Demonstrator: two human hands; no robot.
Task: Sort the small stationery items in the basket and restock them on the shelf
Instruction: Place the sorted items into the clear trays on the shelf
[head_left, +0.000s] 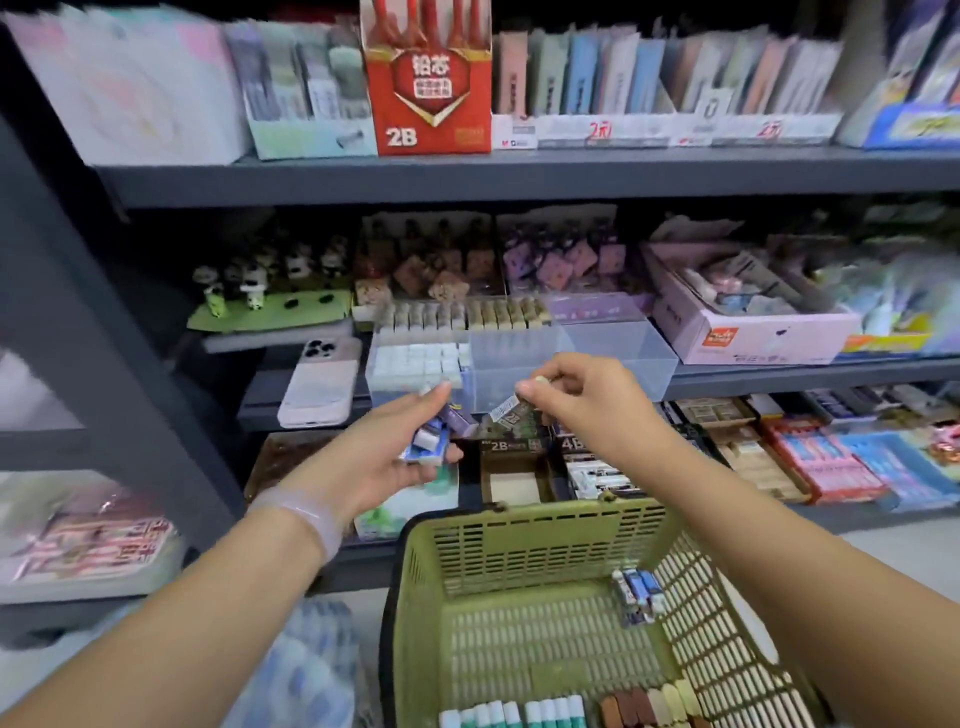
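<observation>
My left hand (395, 457) is palm-up in front of the middle shelf and holds several small erasers (434, 436) in blue and purple sleeves. My right hand (576, 395) pinches one dark-wrapped 2B eraser (511, 415) just to the right of that stack. Below both hands stands the green plastic basket (524, 540). Inside it lie a few blue-sleeved erasers (638, 592) by the right wall, and rows of white-green and brown items (571, 709) at the near edge.
A clear plastic bin (597, 358) sits on the middle shelf behind my hands, its left part filled with white erasers (421, 361). A pink phone (322, 382) leans to its left. Open 2B and 4B eraser boxes (519, 467) lie on the lower shelf.
</observation>
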